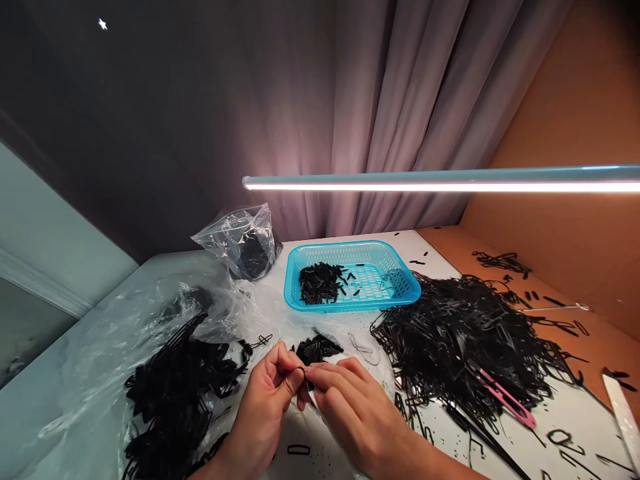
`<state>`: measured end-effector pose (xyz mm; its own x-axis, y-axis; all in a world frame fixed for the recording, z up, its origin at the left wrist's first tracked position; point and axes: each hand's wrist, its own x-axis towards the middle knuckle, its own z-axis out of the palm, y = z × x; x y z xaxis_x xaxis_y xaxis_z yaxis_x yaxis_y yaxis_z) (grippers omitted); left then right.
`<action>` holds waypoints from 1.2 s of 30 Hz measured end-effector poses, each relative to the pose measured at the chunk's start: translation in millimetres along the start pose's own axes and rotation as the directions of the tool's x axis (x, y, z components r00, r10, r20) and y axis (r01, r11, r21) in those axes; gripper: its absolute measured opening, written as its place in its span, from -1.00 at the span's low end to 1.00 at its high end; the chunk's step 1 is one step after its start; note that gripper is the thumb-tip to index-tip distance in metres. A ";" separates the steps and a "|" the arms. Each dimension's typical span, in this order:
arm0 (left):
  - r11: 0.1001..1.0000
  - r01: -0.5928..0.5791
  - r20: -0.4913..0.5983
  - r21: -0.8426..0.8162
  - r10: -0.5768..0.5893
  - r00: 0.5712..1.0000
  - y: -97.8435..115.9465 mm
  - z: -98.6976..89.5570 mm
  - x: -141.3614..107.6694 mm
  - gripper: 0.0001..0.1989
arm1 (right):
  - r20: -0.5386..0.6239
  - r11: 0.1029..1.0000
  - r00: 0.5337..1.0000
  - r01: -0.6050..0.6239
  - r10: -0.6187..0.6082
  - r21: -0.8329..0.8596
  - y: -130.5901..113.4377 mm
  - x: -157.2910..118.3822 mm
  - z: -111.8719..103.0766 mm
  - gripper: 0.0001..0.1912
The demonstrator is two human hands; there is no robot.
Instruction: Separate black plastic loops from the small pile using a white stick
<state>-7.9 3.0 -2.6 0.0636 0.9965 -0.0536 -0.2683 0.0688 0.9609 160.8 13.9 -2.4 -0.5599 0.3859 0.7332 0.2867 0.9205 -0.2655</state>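
Near the front middle of the table, my left hand (270,393) and my right hand (350,407) meet fingertip to fingertip. Both are closed in a pinch around a small black piece (303,371), mostly hidden by the fingers. Just beyond them lies a small heap of black pieces (317,347). Farther back stands a blue plastic basket (353,307) with short black pieces gathered at its left side. A large tangled pile of black loops (465,340) spreads to the right, and another black pile (175,400) sits on clear plastic at the left.
A clear bag (250,250) holding black items stands behind on the left. Pink-handled tweezers (505,397) rest on the right pile, with a black tool (485,437) in front. A lit tube lamp (440,181) hangs across above the table. Loose loops lie at the front right.
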 end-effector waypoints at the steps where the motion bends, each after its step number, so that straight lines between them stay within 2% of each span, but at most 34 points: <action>1: 1.000 0.001 0.005 -0.002 -0.001 1.000 -0.2 0.3 0.2 -0.80 | 0.019 1.000 1.000 0.003 -0.002 -0.025 -1.8 0.1 -0.2 -0.83; 3: 0.999 -0.033 0.005 0.003 0.033 0.999 -1.0 0.6 0.7 -0.79 | 0.015 0.999 1.000 -0.021 0.022 -0.035 -4.6 0.3 0.9 -0.80; 6: 0.986 -0.158 -0.021 0.058 0.160 0.987 -1.8 0.9 0.2 -0.76 | -0.067 0.995 0.993 -0.097 0.098 0.014 -4.2 -1.3 7.3 -0.82; 10: 0.899 -0.342 0.029 0.273 0.348 0.937 -2.2 0.4 -4.4 -0.76 | -0.183 0.976 0.959 -0.208 0.215 0.058 4.5 -6.9 13.6 -0.82; 13: 0.827 -0.437 0.083 0.354 0.438 0.895 -6.0 -3.3 -8.1 -0.77 | -0.189 0.939 0.921 -0.326 0.342 0.112 11.6 -8.0 5.5 -0.84; 15: 0.788 -0.487 0.111 0.376 0.484 0.868 -9.3 -7.0 -9.3 -0.78 | -0.130 0.877 0.872 -0.449 0.472 0.172 15.8 -6.6 -5.2 -0.92; 17: 0.764 -0.512 0.129 0.392 0.506 0.853 -9.8 -10.1 -9.1 -0.79 | -0.044 0.775 0.788 -0.593 0.615 0.218 20.5 -4.8 -16.2 -0.89; 18: 0.771 -0.497 0.121 0.399 0.493 0.862 -8.2 -11.2 -8.1 -0.82 | 0.028 0.723 0.745 -0.655 0.667 0.220 23.3 -4.3 -20.6 -0.85; 20: 0.822 -0.405 0.066 0.401 0.415 0.907 -0.9 -12.6 -4.3 -0.89 | 0.215 0.628 0.652 -0.758 0.727 0.176 28.9 -4.5 -26.6 -0.82; 22: 0.891 -0.259 -0.034 0.371 0.292 0.956 9.8 -14.3 2.2 -0.93 | 0.350 0.593 0.582 -0.800 0.734 0.086 33.4 -5.6 -29.1 -0.80; 23: 0.915 -0.223 -0.073 0.338 0.262 0.962 15.2 -15.6 6.3 -0.88 | 0.378 0.599 0.569 -0.799 0.730 0.045 34.7 -6.1 -29.5 -0.79; 24: 0.930 -0.202 -0.111 0.307 0.246 0.963 19.9 -17.4 10.5 -0.85 | 0.384 0.615 0.572 -0.788 0.724 0.015 35.4 -6.3 -29.6 -0.79; 26: 0.951 -0.131 -0.157 0.279 0.180 0.971 25.5 -22.3 18.4 -0.92 | 0.360 0.655 0.610 -0.756 0.706 -0.003 35.0 -5.6 -29.7 -0.80; 27: 0.947 -0.087 -0.156 0.310 0.141 0.978 26.3 -25.2 21.8 -0.94 | 0.351 0.664 0.624 -0.748 0.698 0.010 34.2 -4.9 -29.6 -0.80; 29: 0.866 -0.036 -0.113 0.499 0.107 0.988 23.9 -31.1 26.7 -0.89 | 0.324 0.674 0.651 -0.737 0.687 0.054 32.0 -3.2 -29.3 -0.78; 31: 0.714 -0.049 -0.050 0.699 0.117 0.992 18.2 -36.3 29.8 -0.84 | 0.283 0.684 0.675 -0.725 0.681 0.083 29.5 -1.9 -28.5 -0.74; 33: 0.619 -0.086 -0.009 0.781 0.150 0.989 11.5 -40.0 31.3 -0.87 | 0.244 0.700 0.700 -0.707 0.671 0.106 27.2 -1.1 -27.0 -0.73; 36: 0.560 -0.117 0.014 0.820 0.186 0.982 3.5 -41.7 31.3 -0.92 | 0.216 0.713 0.721 -0.690 0.659 0.126 25.3 -0.7 -24.7 -0.77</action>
<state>-46.9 36.3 -12.2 0.0256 0.9912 0.1300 0.6306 -0.1169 0.7672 187.6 35.4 5.8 -0.3823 0.8978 0.2185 0.4930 0.3981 -0.7736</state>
